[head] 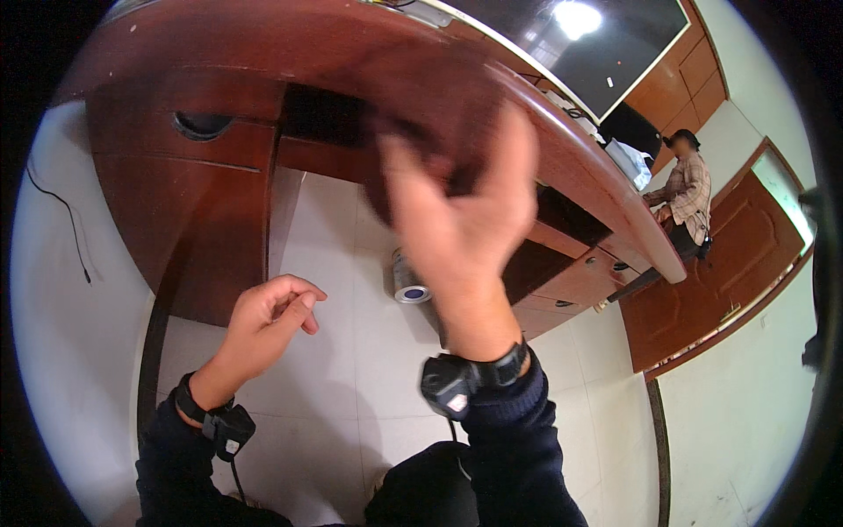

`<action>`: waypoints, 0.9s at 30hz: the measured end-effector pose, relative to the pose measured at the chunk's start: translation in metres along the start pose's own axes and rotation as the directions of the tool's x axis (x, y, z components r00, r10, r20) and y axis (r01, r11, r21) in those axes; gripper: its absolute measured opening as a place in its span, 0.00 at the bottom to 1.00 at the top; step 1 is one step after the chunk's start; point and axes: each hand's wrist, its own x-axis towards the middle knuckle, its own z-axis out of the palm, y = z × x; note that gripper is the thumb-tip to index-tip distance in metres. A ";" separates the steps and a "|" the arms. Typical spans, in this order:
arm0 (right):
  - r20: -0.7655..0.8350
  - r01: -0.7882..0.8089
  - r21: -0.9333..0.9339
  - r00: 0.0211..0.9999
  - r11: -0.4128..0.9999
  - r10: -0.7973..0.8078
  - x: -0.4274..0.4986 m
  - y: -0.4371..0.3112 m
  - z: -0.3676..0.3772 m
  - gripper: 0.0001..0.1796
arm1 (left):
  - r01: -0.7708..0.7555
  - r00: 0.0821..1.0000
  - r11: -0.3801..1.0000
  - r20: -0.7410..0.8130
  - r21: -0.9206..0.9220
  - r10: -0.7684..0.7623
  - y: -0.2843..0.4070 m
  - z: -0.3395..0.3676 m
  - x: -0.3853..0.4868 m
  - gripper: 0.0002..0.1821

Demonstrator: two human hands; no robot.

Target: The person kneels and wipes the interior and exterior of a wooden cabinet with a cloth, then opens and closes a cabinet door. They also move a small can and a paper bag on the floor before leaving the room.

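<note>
My right hand [467,211] is raised in front of the desk, blurred, with thumb and fingers around a dark maroon cloth [435,99]. The cloth is smeared by motion, so its outline is unclear. It overlaps the front edge of the curved reddish-brown wooden desk [217,46] in the picture; whether it touches the wood I cannot tell. Lower and to the left, my left hand [270,323] hangs over the floor, fingers loosely curled, with nothing visible in it.
A cylindrical can [413,294] stands on the tiled floor [323,369], partly behind my right hand. A large black screen [560,46] rises from the desk, with a white plastic bag [629,163] farther along. Another person [686,188] stands at the desk's far end, near a wooden door [718,263].
</note>
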 end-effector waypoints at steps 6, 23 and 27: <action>0.173 0.246 -0.158 0.960 0.956 -0.218 0.019 -0.005 -0.008 0.32 | -0.068 0.997 0.997 0.023 0.033 0.067 0.005 -0.001 -0.002 0.09; -0.571 -0.770 0.244 0.377 0.589 0.729 -0.034 0.163 -0.255 0.16 | -0.021 0.999 0.999 -0.033 0.025 0.021 0.010 -0.023 -0.009 0.09; -0.557 -0.488 0.120 0.688 0.865 0.465 -0.025 0.115 -0.170 0.14 | -0.021 0.998 0.998 -0.054 0.062 0.025 0.017 -0.019 -0.010 0.09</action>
